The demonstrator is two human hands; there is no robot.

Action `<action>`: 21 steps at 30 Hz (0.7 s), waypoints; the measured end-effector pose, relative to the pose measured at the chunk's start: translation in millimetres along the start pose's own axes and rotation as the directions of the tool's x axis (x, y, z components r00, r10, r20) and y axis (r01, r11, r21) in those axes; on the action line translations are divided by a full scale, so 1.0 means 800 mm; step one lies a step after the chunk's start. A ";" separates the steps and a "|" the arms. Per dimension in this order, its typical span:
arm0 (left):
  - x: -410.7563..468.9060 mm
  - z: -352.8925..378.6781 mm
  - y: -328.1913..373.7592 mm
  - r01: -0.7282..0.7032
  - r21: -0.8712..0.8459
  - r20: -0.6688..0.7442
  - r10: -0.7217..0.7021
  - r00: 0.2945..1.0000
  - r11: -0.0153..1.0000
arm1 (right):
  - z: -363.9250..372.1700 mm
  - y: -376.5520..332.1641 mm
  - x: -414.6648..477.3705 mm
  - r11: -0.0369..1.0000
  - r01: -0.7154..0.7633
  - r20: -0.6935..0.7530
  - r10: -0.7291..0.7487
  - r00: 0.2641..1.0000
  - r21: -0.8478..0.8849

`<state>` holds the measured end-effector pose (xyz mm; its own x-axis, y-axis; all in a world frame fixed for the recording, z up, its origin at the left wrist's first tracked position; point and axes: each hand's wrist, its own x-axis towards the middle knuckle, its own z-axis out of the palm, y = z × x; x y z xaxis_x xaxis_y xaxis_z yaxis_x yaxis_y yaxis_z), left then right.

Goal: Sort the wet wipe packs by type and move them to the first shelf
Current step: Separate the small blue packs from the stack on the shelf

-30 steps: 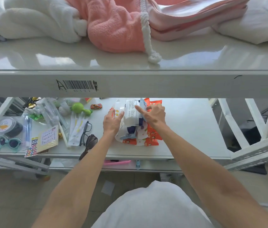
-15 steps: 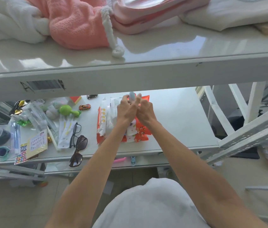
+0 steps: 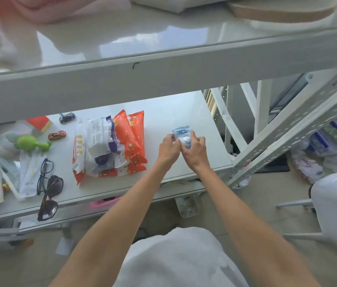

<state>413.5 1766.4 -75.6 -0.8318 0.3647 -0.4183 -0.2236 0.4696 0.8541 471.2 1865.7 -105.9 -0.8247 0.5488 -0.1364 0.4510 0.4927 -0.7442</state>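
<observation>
Both hands, left hand and right hand, grip a small blue wet wipe pack over the lower shelf; the pile of orange and white packs lies well left.

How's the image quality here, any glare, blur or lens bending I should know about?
Head view: bright window glare on the glossy white upper shelf; the pink fabric at top left is smeared; straight shelf rails bow from the wide lens; print on the small blue wipe pack is barely readable.
</observation>
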 end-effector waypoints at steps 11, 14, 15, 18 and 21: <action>-0.030 0.107 -0.030 -0.231 0.497 0.164 0.171 0.972 0.836 | -0.008 0.118 -0.036 0.928 0.067 -0.142 -0.127 0.982 -0.367; -0.029 0.116 -0.047 -0.270 0.540 0.165 0.214 0.963 0.797 | -0.007 0.125 -0.054 0.909 0.097 -0.100 -0.150 0.984 -0.406; -0.028 0.119 -0.049 -0.274 0.548 0.184 0.206 0.961 0.790 | -0.008 0.126 -0.054 0.904 0.095 -0.096 -0.148 0.984 -0.416; -0.025 0.132 -0.032 -0.271 0.539 0.230 0.170 0.958 0.798 | -0.019 0.124 -0.045 0.900 0.036 -0.122 -0.098 0.988 -0.435; -0.021 0.140 -0.008 -0.302 0.542 0.284 0.167 0.944 0.785 | -0.030 0.124 -0.035 0.880 0.008 -0.128 -0.078 0.989 -0.475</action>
<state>485.4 1847.5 -108.5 -0.6785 0.6511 -0.3401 0.3505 0.6939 0.6290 547.7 1915.5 -160.1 -0.8072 0.5902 0.0070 0.5519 0.7588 -0.3458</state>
